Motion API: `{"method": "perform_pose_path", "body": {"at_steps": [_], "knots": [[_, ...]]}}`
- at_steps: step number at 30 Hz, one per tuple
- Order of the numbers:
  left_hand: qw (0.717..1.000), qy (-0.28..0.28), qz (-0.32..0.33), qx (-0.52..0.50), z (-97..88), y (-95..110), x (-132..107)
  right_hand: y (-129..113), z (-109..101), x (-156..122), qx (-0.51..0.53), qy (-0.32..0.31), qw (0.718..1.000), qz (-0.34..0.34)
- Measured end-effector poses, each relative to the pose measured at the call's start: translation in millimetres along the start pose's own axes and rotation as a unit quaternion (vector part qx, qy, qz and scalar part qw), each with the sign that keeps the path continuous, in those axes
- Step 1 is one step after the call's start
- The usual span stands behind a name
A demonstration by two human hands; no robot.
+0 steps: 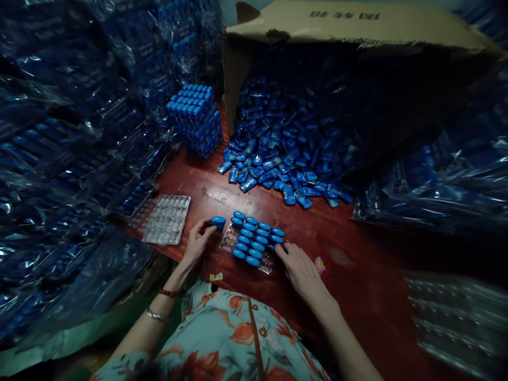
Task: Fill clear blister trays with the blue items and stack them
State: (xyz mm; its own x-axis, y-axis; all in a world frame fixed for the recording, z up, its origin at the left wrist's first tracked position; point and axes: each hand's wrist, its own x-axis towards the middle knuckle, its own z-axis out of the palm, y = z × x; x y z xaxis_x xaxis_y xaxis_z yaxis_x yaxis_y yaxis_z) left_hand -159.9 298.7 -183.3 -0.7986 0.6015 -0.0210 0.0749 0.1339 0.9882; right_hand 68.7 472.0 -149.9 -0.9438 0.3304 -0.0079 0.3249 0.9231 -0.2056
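Red table (345, 238): L hand (198, 241) holds blue piece (218, 220), R hand (299, 270) on tray (266, 265).

Loose capsule: we see one glossy blue oval (218, 220) pinched in our left grip (198, 241), just beside the tray's far-left corner.
Tray: a clear pocketed sheet (229, 243), flat on the worktop (349, 248).
Seated capsules: blue ovals (254, 241) in neat rows, filling most pockets.

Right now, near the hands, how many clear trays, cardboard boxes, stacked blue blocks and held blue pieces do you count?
Empty clear tray: 1
Part-filled clear tray: 1
Cardboard box: 1
Stacked blue block: 1
Blue piece in the left hand: 1
Total: 5
The loose blue pieces are too many to count.
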Motion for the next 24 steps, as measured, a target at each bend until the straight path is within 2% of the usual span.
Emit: {"method": "perform_pose_path", "body": {"at_steps": [3,6,9,13,16,19,21,24], "knots": [[0.992,0.02,0.085,0.086,15.5,-5,-4,-5,-19,10,-0.043,-0.04,0.997,-0.05],[0.975,-0.01,0.165,0.151,22.3,-11,-2,-6,-32,19,-0.049,-0.063,0.993,-0.083],[0.948,-0.082,0.231,0.205,19.4,-19,1,2,-30,26,-0.043,-0.072,0.993,-0.085],[0.912,-0.148,0.278,0.261,7.4,-24,9,21,-15,25,-0.024,-0.051,0.996,-0.072],[0.884,-0.195,0.292,0.309,-0.8,-19,16,25,-9,22,-0.011,-0.017,0.996,-0.09],[0.865,-0.242,0.274,0.344,-3.9,-10,18,14,-15,27,-0.056,-0.02,0.991,-0.118],[0.864,-0.257,0.259,0.347,-2.9,-7,18,2,-21,35,-0.093,-0.053,0.985,-0.132],[0.881,-0.242,0.226,0.339,0.2,-7,15,-10,-26,45,-0.118,-0.092,0.98,-0.131]]}}
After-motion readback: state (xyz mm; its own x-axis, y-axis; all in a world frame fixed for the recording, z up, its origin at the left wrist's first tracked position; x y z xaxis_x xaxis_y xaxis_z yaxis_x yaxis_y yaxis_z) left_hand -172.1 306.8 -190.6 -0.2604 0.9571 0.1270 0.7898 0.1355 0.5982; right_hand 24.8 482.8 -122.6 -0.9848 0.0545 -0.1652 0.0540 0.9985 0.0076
